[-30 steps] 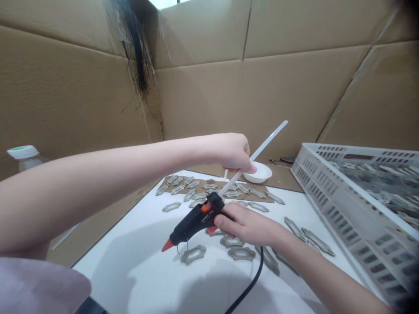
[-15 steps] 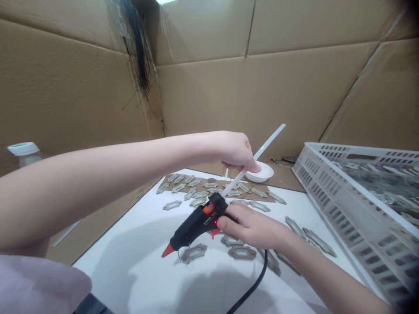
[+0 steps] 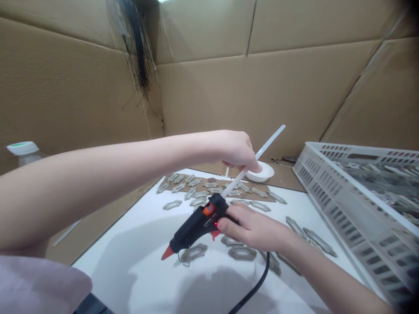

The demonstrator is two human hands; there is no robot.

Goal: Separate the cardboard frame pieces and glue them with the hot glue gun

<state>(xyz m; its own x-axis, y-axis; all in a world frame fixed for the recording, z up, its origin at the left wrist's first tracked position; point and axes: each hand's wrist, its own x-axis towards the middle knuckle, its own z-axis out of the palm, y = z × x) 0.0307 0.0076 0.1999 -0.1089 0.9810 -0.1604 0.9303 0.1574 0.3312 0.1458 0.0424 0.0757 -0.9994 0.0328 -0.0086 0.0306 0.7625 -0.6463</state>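
Observation:
My left hand [image 3: 240, 150] pinches a translucent glue stick [image 3: 270, 141], whose lower end runs into the back of a black glue gun [image 3: 196, 226]. My right hand [image 3: 247, 222] is wrapped round the gun's handle, near its orange trigger; a small red light glows beside my thumb. The orange nozzle points down to the left above a white board [image 3: 131, 257]. Beneath the gun, its wire stand overlaps a grey frame-shaped piece [image 3: 196, 252]. Another such piece [image 3: 242, 253] lies to the right, among several more.
Several similar pieces lie on a brown cardboard strip [image 3: 268, 198] at the back. A white bowl [image 3: 263, 174] stands behind my left hand. At the right is a white plastic crate [image 3: 347, 226] full of pieces. A capped bottle [image 3: 24, 150] stands far left. A black cord [image 3: 253, 294] hangs below.
The glue gun's nozzle has dipped very slightly. Both hands keep their hold, nearly in the same place.

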